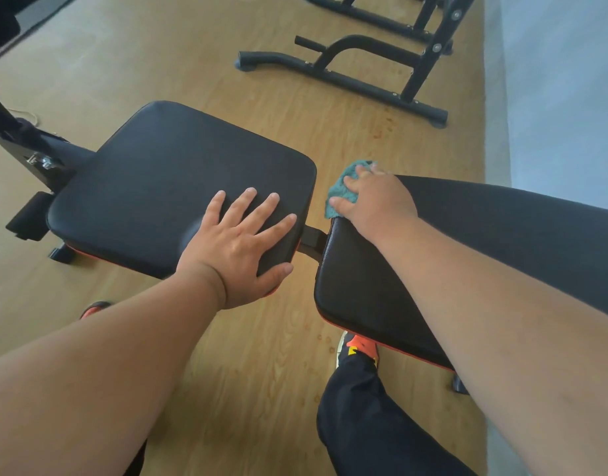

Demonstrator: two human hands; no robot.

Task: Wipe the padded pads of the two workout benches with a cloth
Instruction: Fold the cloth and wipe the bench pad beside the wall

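now the teal cloth (343,190) is pressed by the right hand (374,201) on the long black back pad (501,242), slanting right; the left hand (240,249) is laid flat, fingers spread, on the seat pad (165,173).

Most of the teal cloth (342,190) lies hidden beneath the right hand (376,201) pressing it. Right of that hand, the long back pad (501,242) runs off the frame's edge, its far end unseen.
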